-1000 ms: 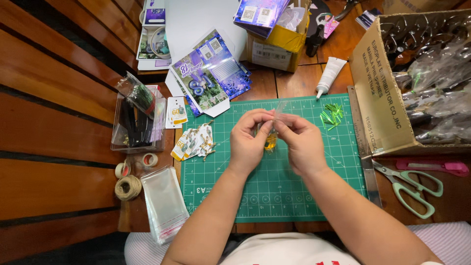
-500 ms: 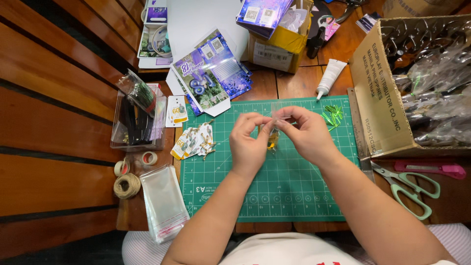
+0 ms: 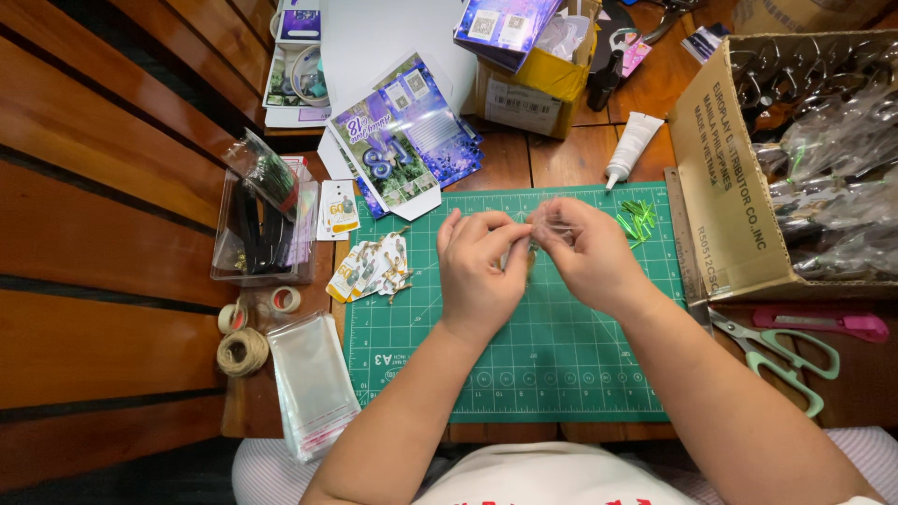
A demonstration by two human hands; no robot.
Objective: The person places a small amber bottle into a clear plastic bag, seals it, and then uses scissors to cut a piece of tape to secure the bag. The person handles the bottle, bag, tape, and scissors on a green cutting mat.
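Note:
Both hands meet over the upper middle of a green cutting mat [image 3: 561, 365]. My left hand [image 3: 479, 266] and my right hand [image 3: 585, 252] pinch a small clear plastic bag [image 3: 552, 223] between their fingertips. A small yellowish item shows just under the fingers, mostly hidden. A heap of small tagged charms [image 3: 372, 266] lies at the mat's left edge, close to my left hand. Tiny green pieces [image 3: 638, 220] lie on the mat to the right of my right hand.
A cardboard box [image 3: 730, 187] full of clear packets stands at the right. Green-handled scissors [image 3: 776, 355] and a pink cutter [image 3: 823, 323] lie below it. A stack of clear sleeves [image 3: 313, 379], twine [image 3: 241, 352], tape rolls [image 3: 281, 301], a clear bin [image 3: 262, 224], printed cards [image 3: 402, 136] and a glue tube [image 3: 631, 145] surround the mat.
Both hands have stayed together over the mat, shifting only slightly while the fingers work the small clear bag; the yellowish item is now more hidden under the fingers.

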